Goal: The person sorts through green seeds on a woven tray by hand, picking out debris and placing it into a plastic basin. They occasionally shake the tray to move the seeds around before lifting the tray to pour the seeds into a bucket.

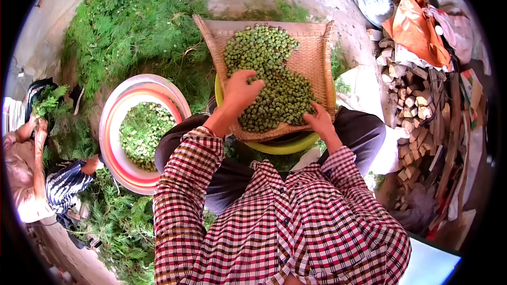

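Observation:
A woven bamboo winnowing tray rests in front of me, over my lap. Heaped on it are small, roundish green cones, in a paler pile at the back and a darker one nearer me. Over the left side of the heap is my left hand, its fingers curled in; what they hold, if anything, is hidden. My right hand is at the heap's right edge, thumb and fingers apart, with fingertips at the cones. Beneath the tray shows a yellow-green basin.
On my left stands a red-and-white basin with green cones and sprigs inside. Cut green branches cover the ground behind and beside it. Another person at far left grips a sprig. Stacked firewood and an orange bag lie right.

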Action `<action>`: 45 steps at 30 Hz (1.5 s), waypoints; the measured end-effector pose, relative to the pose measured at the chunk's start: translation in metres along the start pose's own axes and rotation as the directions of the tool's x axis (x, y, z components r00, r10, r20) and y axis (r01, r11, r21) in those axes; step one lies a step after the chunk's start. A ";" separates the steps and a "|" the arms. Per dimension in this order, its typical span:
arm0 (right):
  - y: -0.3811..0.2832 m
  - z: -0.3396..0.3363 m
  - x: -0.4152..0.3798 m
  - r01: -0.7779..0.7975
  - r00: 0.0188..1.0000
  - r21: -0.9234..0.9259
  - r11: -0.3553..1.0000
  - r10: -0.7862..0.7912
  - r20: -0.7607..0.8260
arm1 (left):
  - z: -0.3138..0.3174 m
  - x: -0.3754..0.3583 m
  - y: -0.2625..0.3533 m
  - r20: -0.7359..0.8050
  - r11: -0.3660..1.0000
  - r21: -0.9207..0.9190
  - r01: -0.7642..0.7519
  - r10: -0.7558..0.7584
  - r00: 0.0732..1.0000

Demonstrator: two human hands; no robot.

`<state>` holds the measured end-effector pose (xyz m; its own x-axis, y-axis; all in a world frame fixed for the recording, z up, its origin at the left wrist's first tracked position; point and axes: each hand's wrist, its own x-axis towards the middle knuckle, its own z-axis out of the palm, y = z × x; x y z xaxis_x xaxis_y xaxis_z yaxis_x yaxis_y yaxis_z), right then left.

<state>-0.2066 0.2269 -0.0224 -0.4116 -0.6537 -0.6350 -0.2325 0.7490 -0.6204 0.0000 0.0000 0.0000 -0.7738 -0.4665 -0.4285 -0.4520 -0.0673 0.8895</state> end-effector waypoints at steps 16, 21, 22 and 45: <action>-0.021 0.002 0.050 -0.194 0.897 0.580 0.791 0.382 -0.221 | 0.011 -0.004 -0.026 -0.233 0.877 -0.443 0.185 -0.312 0.921; -0.043 0.018 0.061 -0.137 0.943 0.513 0.848 0.271 -0.196 | 0.017 0.000 -0.034 -0.303 0.942 -0.248 0.227 -0.298 0.905; -0.049 0.022 0.061 -0.132 0.939 0.506 0.852 0.271 -0.212 | 0.016 0.000 -0.033 -0.296 0.939 -0.247 0.239 -0.308 0.904; 0.012 -0.023 0.080 -0.017 0.917 -0.052 0.999 -0.005 -0.399 | 0.019 0.001 -0.042 -0.375 0.963 -0.233 0.134 -0.216 0.902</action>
<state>-0.2627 0.1862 -0.0707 -0.7278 -0.5602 -0.3955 -0.2707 0.7647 -0.5848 0.0095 0.0193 -0.0413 -0.4336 -0.7366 -0.5190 -0.4356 -0.3328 0.8363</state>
